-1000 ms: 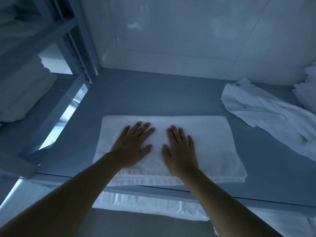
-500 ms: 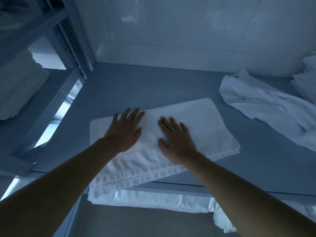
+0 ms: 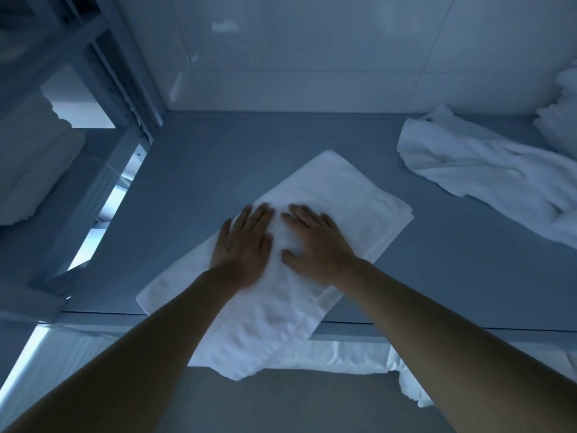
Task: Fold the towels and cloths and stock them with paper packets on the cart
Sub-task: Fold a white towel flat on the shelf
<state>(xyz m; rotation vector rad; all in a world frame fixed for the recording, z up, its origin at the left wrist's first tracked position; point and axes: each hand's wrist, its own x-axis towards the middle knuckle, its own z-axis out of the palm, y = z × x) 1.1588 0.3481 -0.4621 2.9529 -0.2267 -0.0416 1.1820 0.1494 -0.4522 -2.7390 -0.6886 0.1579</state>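
At the far left, a metal rack (image 3: 103, 98) stands against the tiled wall (image 3: 312, 51), and a stack of folded white linen (image 3: 34, 164) sits on its shelf, dim and partly cut off by the frame edge. Beside the rack lies the grey shelf surface (image 3: 203, 157), flat and broad, running back to the wall.

The left hand (image 3: 243, 245) lies palm down on the folded towel (image 3: 337, 198), fingers flat, extended and held close together, pointing away from the person; its edges are slightly blurred. The left forearm runs up from the lower left corner, bare and nearly straight. Just beside it, with a narrow strip of towel between them, the right hand (image 3: 315, 245) also presses palm down, fingers flat and a little spread, thumb angled toward the left hand. The right forearm comes in from the lower right corner. Neither hand grips anything; both rest open on the cloth.

The folded towel lies diagonally across the shelf surface, its far corner toward the wall and its near end hanging over the front edge. Below that edge, more white fabric (image 3: 343, 357) shows.

Well apart to the right, an unfolded white cloth (image 3: 487, 173) lies crumpled on the same surface, and another white bundle (image 3: 562, 114) sits at the frame edge.
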